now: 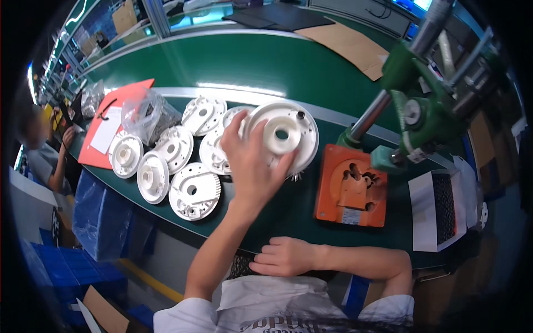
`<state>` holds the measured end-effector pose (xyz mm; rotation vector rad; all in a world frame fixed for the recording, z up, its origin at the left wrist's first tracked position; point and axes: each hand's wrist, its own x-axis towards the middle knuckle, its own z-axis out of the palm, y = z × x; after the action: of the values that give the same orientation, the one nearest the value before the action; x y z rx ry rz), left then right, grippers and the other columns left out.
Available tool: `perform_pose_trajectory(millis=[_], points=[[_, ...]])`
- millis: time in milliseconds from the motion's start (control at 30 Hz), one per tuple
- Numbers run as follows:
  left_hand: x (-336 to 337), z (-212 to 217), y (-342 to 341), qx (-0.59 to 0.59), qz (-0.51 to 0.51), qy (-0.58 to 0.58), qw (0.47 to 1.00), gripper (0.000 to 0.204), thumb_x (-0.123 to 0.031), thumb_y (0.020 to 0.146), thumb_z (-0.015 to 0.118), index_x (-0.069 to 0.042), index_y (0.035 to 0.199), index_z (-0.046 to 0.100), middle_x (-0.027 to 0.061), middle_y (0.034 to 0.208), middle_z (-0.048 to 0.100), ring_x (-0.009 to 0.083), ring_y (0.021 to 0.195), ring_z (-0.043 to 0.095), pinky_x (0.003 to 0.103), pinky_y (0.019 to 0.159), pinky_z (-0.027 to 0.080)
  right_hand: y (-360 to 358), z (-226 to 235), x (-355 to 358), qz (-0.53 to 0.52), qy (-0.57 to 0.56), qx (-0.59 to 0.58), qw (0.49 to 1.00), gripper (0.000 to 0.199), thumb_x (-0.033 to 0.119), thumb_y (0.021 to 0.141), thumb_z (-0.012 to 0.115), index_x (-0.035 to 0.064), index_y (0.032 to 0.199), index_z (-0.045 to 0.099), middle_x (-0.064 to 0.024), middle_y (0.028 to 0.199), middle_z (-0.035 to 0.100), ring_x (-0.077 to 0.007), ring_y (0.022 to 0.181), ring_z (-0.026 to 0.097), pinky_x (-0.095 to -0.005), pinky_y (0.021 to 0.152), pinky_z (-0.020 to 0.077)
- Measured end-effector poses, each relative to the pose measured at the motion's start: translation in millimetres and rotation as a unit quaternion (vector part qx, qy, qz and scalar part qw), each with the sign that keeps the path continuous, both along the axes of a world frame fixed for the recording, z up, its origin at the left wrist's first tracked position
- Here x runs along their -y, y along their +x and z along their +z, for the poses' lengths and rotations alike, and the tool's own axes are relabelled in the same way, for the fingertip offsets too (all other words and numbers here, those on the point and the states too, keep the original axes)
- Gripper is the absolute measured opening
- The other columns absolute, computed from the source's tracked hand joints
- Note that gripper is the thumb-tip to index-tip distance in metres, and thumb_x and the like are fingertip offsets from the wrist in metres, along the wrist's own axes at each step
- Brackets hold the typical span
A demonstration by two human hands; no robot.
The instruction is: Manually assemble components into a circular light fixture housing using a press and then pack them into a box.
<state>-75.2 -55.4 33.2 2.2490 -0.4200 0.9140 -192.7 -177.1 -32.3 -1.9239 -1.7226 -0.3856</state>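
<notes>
My left hand (250, 158) is closed on the near left rim of a white round plastic housing (307, 136), lifted above the green table. This housing has a raised hub with a hole in its middle and a small dark plug near its upper rim. My right hand (286, 256) rests at the table's front edge, fingers curled in, with nothing seen in it. Several similar white housings (202, 197) lie left of my left hand, some hub side up, others showing ribs and slots. To the right stands an orange fixture (327, 191) with a recessed nest.
A green press (411, 111) rises behind and over the orange fixture. An open white box (423, 213) sits at the right. On the left are a plastic bag of small parts (150, 116) and an orange sheet (91, 141). Another person (44, 150) sits far left.
</notes>
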Motion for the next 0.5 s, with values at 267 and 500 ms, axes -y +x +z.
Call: perform_pose_trajectory(millis=[267,500], points=[[70.8,-32.5,152.5,-0.129,0.097,0.113,0.980,0.065,-0.049,0.070,0.081,-0.005,0.117,0.065,0.0245,0.141,0.040,0.0424,0.122,0.043,0.052,0.094,0.043,1.4,-1.4,2.3,-0.060,-0.007,-0.004,0.998,0.027,0.015,0.082,0.057,0.0056,0.107,0.063,-0.0024,0.097,0.060,-0.0156,0.078,0.056,-0.0294,0.065,0.0432],[77.3,-30.8,168.6,-0.106,0.167,0.041,0.979,0.057,-0.053,0.082,0.070,-0.008,0.118,0.066,0.0253,0.139,0.047,0.0411,0.121,0.050,0.053,0.093,0.045,-1.4,-11.5,2.4,-0.086,0.001,-0.010,0.996,0.024,0.021,0.080,0.059,0.0076,0.100,0.062,-0.0037,0.096,0.058,-0.0167,0.084,0.059,-0.0305,0.069,0.0445]])
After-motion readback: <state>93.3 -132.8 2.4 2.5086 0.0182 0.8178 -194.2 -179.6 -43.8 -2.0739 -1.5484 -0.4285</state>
